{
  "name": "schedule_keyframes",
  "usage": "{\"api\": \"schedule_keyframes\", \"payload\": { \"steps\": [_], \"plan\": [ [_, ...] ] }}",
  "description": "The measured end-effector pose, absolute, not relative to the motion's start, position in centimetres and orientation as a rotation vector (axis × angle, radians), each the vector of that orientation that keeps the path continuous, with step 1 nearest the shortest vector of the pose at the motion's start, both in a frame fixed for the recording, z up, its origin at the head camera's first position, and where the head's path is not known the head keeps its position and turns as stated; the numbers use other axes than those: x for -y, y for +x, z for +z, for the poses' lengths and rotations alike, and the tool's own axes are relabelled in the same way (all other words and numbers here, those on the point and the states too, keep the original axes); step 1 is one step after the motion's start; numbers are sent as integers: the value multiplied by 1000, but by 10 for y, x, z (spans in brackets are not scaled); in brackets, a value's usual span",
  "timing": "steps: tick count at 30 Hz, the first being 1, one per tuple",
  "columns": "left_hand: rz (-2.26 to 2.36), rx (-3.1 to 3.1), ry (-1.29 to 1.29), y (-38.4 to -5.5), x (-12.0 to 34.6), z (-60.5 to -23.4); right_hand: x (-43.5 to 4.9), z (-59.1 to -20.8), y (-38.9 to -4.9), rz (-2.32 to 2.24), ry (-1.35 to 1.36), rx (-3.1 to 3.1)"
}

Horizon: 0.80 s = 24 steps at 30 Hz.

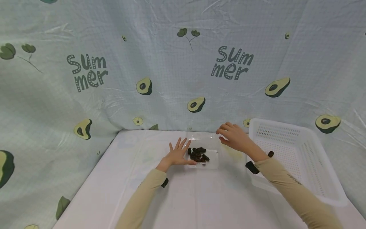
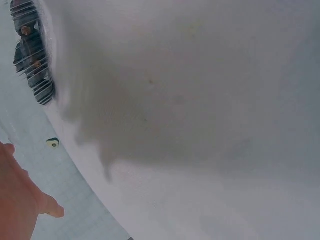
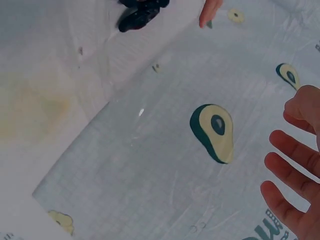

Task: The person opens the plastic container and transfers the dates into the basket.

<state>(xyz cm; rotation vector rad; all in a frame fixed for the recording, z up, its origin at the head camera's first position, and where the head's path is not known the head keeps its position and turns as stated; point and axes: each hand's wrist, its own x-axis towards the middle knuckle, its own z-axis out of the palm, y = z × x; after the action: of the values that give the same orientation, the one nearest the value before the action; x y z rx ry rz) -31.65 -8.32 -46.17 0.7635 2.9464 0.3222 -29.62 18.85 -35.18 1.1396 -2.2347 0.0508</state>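
Note:
A clear plastic box holds several dark brown dates in the middle of the white table. Behind them, its transparent lid shows mostly as glare. My left hand is spread wide at the box's left side, thumb along the front edge. In the left wrist view, dates show through ribbed clear plastic. My right hand is raised at the lid's right edge, fingers loosely bent. The right wrist view shows its fingers apart with nothing between them, and dark dates at the top.
A white perforated plastic basket stands on the right of the table, partly under my right forearm. A small dark piece shows beside that wrist, over the basket. Behind the table hangs a sheet printed with avocados and lettering.

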Motion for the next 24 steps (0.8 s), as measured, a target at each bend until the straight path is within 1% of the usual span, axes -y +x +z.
{"api": "schedule_keyframes", "payload": {
  "steps": [7, 16, 24],
  "plan": [
    [310, -2951, 746, -316, 83, -462, -166, -360, -303, 52, 1114, 2314],
    [279, -2934, 742, -315, 82, -460, -140, -384, -318, 29, 1074, 2415],
    [205, -2956, 726, -314, 81, -459, -124, -406, -326, -124, 1039, 2410]
  ]
}}
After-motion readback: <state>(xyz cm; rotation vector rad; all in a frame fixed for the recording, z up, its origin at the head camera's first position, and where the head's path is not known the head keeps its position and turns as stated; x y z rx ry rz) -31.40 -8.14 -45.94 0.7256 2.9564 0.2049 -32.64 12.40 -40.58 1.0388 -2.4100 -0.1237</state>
